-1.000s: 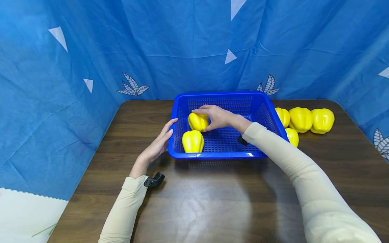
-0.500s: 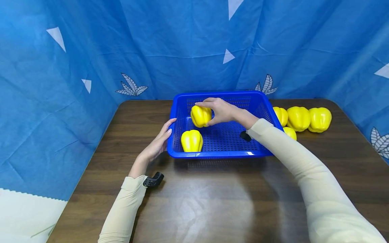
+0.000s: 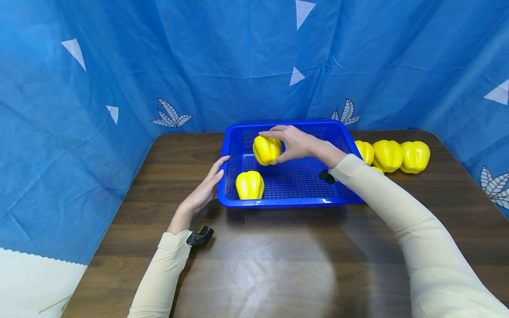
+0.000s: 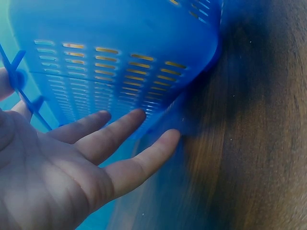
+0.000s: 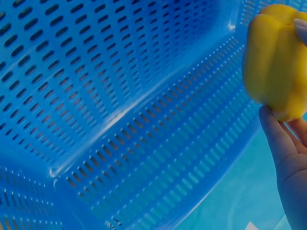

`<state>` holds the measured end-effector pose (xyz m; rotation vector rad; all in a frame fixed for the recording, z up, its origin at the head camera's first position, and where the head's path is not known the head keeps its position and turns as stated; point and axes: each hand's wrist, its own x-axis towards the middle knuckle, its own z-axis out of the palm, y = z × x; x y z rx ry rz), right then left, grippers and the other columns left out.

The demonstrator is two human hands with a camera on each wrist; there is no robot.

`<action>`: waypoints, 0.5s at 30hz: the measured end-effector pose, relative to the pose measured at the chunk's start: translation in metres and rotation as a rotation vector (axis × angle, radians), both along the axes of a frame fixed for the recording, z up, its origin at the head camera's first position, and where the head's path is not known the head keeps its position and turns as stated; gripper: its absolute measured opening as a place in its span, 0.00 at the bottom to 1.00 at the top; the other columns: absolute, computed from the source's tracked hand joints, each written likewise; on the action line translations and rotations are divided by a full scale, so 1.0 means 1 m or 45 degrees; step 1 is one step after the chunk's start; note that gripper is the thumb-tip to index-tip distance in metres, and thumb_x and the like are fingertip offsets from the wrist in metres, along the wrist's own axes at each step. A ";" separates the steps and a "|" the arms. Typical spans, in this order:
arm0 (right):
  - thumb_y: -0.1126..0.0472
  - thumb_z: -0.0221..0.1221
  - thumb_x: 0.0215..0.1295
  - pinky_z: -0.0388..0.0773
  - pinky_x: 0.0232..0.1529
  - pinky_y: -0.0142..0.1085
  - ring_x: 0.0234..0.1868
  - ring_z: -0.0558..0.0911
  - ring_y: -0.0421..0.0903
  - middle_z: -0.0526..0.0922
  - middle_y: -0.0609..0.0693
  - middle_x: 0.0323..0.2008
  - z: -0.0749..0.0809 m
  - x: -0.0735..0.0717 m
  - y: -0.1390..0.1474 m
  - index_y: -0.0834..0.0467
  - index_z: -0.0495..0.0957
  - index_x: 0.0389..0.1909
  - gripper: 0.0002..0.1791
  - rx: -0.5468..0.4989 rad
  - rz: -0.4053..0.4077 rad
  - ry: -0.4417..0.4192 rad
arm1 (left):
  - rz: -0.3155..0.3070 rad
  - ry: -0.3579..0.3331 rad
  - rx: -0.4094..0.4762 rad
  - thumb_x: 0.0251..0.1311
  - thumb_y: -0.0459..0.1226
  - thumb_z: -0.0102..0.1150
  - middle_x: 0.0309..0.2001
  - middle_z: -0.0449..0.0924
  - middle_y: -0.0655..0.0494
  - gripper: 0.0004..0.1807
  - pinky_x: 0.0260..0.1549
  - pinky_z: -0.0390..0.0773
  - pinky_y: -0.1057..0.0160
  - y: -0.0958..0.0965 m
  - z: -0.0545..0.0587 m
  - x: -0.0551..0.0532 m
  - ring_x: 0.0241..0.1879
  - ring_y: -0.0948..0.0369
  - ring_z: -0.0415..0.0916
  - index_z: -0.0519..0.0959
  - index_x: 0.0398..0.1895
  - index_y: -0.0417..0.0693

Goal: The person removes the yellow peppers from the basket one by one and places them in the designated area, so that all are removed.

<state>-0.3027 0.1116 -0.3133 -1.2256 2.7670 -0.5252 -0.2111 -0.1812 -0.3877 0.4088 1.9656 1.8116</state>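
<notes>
Inside a blue perforated plastic basket, my right hand holds a yellow bell pepper between thumb and fingertips, raised above the basket floor. In the right wrist view the pepper is partly cut off by the frame's edge. A second yellow bell pepper sits in the front left corner of the basket. My left hand touches the basket's left rim. Its lower fingers stretch out loosely beside the outer wall in the left wrist view.
Several more yellow bell peppers lie on the brown wooden table just right of the basket, one mostly hidden behind the right sleeve. A blue patterned curtain hangs along the table's back and sides.
My right hand has lifted its pepper off the basket's left side and moved it slightly right. The left hand stays at the rim.
</notes>
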 end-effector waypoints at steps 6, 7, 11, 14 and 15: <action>0.51 0.71 0.46 0.78 0.55 0.46 0.56 0.74 0.52 0.73 0.56 0.59 0.006 0.003 0.009 0.51 0.64 0.67 0.44 0.002 -0.025 0.004 | -0.011 0.008 0.005 0.72 0.52 0.27 0.75 0.37 0.51 0.27 0.54 0.73 0.40 0.000 0.000 0.000 0.67 0.38 0.56 0.40 0.71 0.73; 0.51 0.71 0.46 0.78 0.55 0.46 0.56 0.74 0.52 0.73 0.56 0.59 0.007 0.004 0.011 0.51 0.64 0.67 0.44 0.003 -0.025 0.001 | -0.011 0.010 0.004 0.72 0.52 0.27 0.75 0.37 0.51 0.27 0.54 0.74 0.40 0.000 0.000 0.000 0.67 0.37 0.56 0.40 0.71 0.73; 0.52 0.71 0.46 0.77 0.55 0.48 0.57 0.74 0.52 0.72 0.56 0.60 0.010 0.005 0.017 0.51 0.64 0.67 0.45 0.016 -0.037 -0.016 | -0.002 0.005 -0.009 0.71 0.53 0.28 0.75 0.36 0.53 0.27 0.55 0.73 0.40 -0.001 0.001 0.000 0.67 0.38 0.56 0.41 0.71 0.75; 0.52 0.71 0.46 0.77 0.56 0.48 0.57 0.73 0.53 0.72 0.57 0.60 0.011 0.007 0.021 0.51 0.63 0.67 0.45 0.021 -0.053 -0.022 | -0.002 0.004 -0.022 0.71 0.54 0.28 0.75 0.36 0.54 0.27 0.55 0.72 0.39 -0.001 0.001 0.000 0.68 0.38 0.56 0.40 0.71 0.76; 0.52 0.71 0.46 0.77 0.55 0.48 0.57 0.73 0.53 0.72 0.57 0.60 0.011 0.007 0.023 0.51 0.63 0.67 0.45 0.023 -0.059 -0.024 | -0.005 0.004 -0.024 0.71 0.54 0.28 0.75 0.36 0.53 0.27 0.55 0.72 0.39 -0.001 0.001 0.000 0.68 0.38 0.56 0.40 0.71 0.76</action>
